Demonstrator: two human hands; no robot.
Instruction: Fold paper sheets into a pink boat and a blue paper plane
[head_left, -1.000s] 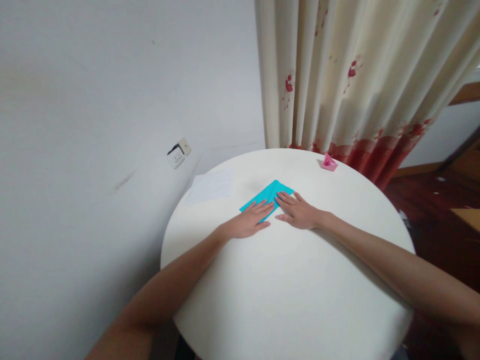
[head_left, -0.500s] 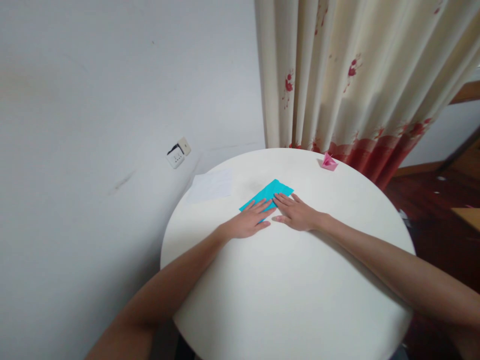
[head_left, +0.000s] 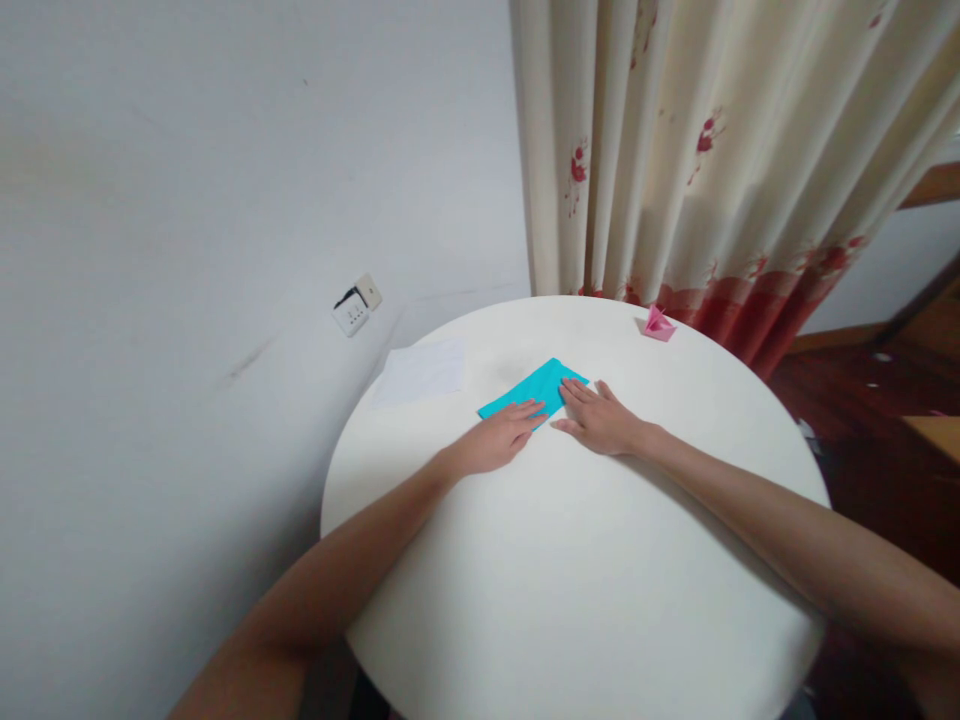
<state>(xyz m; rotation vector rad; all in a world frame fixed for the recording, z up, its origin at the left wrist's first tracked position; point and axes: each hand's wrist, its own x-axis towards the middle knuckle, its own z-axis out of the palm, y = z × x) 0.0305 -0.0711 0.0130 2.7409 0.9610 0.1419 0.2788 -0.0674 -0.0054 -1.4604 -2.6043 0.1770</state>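
Nearest, at the bottom of the frame, is the bare white table (head_left: 577, 580), with a forearm reaching in from each lower corner. At mid-frame, the left hand (head_left: 491, 441) lies palm down, its fingers stretched out over the lower left part of the blue paper (head_left: 531, 387). The right hand (head_left: 602, 421) is also flattened, fingertips on the paper's right part, thumb off it, just beside the lower edge. Both hands press from above; neither grips anything.

The blue paper lies flat on the table at the centre of the frame, one corner pointing up. It looks thin and very light, soft enough to crease under a fingertip yet stiff enough to keep its line; how many layers it has, I cannot tell. It would probably slide on the smooth top unless pinned, and tear or wrinkle if tugged. The uncovered upper corner and the left tip seem the best places to pinch, thumb beneath and finger above, with the other hand weighing down the middle.

Beyond it, left of centre, a white sheet (head_left: 424, 372) lies near the table's rim. Farther off, upper right of centre, a folded pink paper (head_left: 658, 326) stands before the curtain (head_left: 637, 150).
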